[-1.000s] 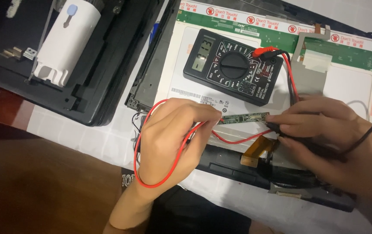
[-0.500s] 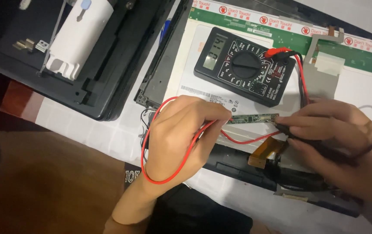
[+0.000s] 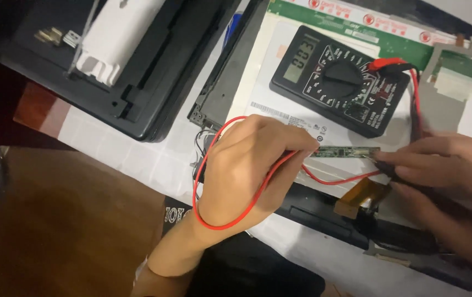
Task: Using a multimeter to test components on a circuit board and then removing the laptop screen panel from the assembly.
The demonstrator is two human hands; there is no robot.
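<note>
**Two hands probing a narrow circuit strip on a screen panel**

The left hand (image 3: 252, 165) comes in from the lower edge, forearm angled up and to the right, wrist bent so the knuckles face the camera. Its fingers are curled narrow around a probe that is mostly hidden beneath them, the fingertips pressed down at the left end of the narrow green circuit strip (image 3: 346, 152). The red lead (image 3: 214, 220) loops wide around the back of this hand and wrist, then runs right under the strip.

The right hand (image 3: 445, 170) enters from the right edge, fingers stretched out nearly flat and pinched together on a dark probe (image 3: 384, 165), whose tip meets the right end of the same strip.

The strip lies along the lower edge of the white screen panel (image 3: 258, 88) on the bench. A black multimeter (image 3: 340, 80) rests on the panel just above the strip, between the hands. An amber flex ribbon (image 3: 362, 195) hangs below the strip. A black tray (image 3: 137, 104) sits well to the left.
</note>
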